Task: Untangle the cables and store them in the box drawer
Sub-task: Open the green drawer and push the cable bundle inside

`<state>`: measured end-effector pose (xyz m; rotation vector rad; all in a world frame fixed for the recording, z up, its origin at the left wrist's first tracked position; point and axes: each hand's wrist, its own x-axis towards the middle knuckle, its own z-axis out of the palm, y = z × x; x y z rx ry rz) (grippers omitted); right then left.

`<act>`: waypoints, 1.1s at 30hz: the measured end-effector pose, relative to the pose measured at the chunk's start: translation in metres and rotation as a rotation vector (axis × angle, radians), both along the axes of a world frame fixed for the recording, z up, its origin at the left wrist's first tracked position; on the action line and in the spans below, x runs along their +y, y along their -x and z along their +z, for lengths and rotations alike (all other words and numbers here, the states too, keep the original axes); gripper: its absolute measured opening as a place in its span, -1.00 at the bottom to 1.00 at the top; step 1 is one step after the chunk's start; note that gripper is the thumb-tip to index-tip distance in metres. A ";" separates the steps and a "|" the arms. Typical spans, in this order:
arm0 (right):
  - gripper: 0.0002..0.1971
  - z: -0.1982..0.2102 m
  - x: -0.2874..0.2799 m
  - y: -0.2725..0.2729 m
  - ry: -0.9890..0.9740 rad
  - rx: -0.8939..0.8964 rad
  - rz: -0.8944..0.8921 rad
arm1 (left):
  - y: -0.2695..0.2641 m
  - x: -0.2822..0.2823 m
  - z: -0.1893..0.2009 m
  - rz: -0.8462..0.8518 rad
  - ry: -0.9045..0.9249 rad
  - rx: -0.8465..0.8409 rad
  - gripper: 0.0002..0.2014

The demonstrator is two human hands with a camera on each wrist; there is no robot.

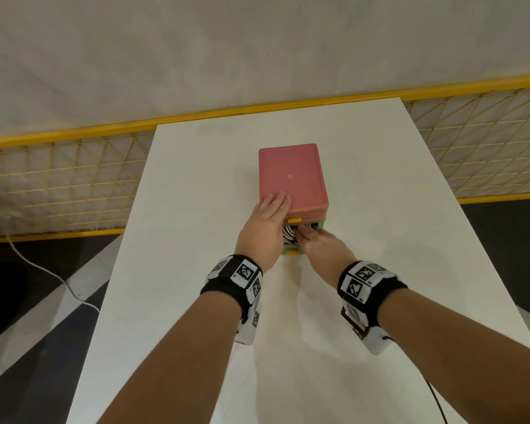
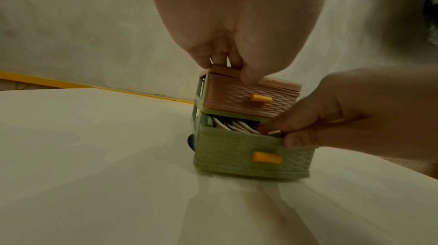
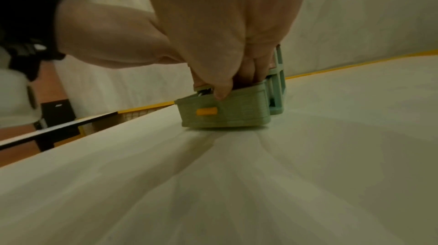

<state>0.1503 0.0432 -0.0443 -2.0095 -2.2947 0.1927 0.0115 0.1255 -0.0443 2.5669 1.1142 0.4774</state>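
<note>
A small box (image 1: 291, 175) with a pink top stands mid-table. My left hand (image 1: 271, 208) lies flat on its near left corner, fingers straight; in the left wrist view its fingertips (image 2: 222, 59) press on the lid. The upper pink drawer (image 2: 246, 99) is closed. The lower green drawer (image 2: 249, 155) is pulled out and holds coiled white cables (image 2: 232, 125). My right hand (image 1: 311, 232) reaches into that drawer, fingers curled inside and thumb (image 3: 221, 90) over the front wall, pinching a metal cable plug (image 2: 273, 133).
The white table (image 1: 196, 301) surrounds the box. A yellow mesh fence (image 1: 58, 185) runs behind and beside it. A white cord (image 1: 43, 270) lies on the dark floor at the left. Both drawers carry yellow handles (image 2: 266, 157).
</note>
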 end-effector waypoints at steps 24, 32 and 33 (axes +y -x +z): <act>-0.46 -0.014 -0.002 0.010 0.019 -0.041 -0.154 | 0.001 -0.008 0.006 0.036 0.122 -0.033 -0.32; -0.23 -0.026 -0.011 0.001 -0.359 0.465 -0.489 | 0.001 -0.009 0.011 0.038 0.144 -0.035 -0.29; -0.04 -0.028 -0.010 0.002 -0.361 0.490 -0.562 | 0.001 -0.009 0.011 0.038 0.144 -0.036 -0.28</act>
